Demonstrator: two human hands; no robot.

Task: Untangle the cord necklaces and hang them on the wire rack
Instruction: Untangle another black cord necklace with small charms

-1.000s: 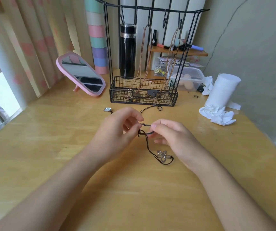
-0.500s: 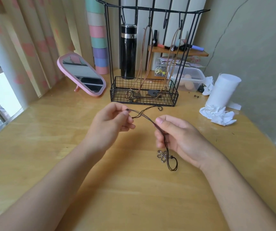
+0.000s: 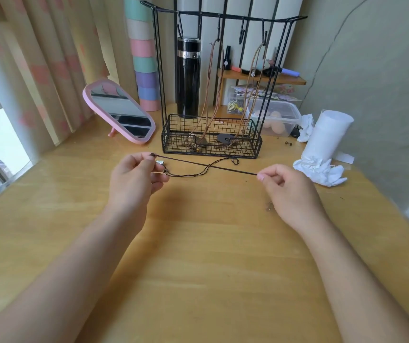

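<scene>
A thin dark cord (image 3: 233, 169) is stretched taut and nearly straight between the two hands, a little above the table (image 3: 198, 256), in the middle of the frame just in front of the wire rack (image 3: 210, 148). The left hand (image 3: 134, 179) has its grip pinching the cord's left end between thumb and forefinger, where a small dark knot or bead shows at the fingertips. The right hand (image 3: 290, 191) has its grip pinching the other end the same way, with the remaining fingers curled under. From left to right the cord slopes slightly down the frame. A small metallic bit shows at the lower edge of the right hand, too blurred to make out.

A second dark necklace (image 3: 186, 176) lies slack on the table beneath the taut cord. It curves from a small square pendant (image 3: 159, 162) beside the left hand's fingers to a little loop near the rack's basket, and the taut cord crosses over it.

On the rack at centre top, two brown cord necklaces (image 3: 214, 78) hang from hooks, their pendants resting in the basket.

A pink mirror (image 3: 119, 112) leans at the left, a black flask (image 3: 188, 78) stands behind the rack, and a white paper roll (image 3: 327, 134) and crumpled tissue (image 3: 319, 169) sit at the right.
</scene>
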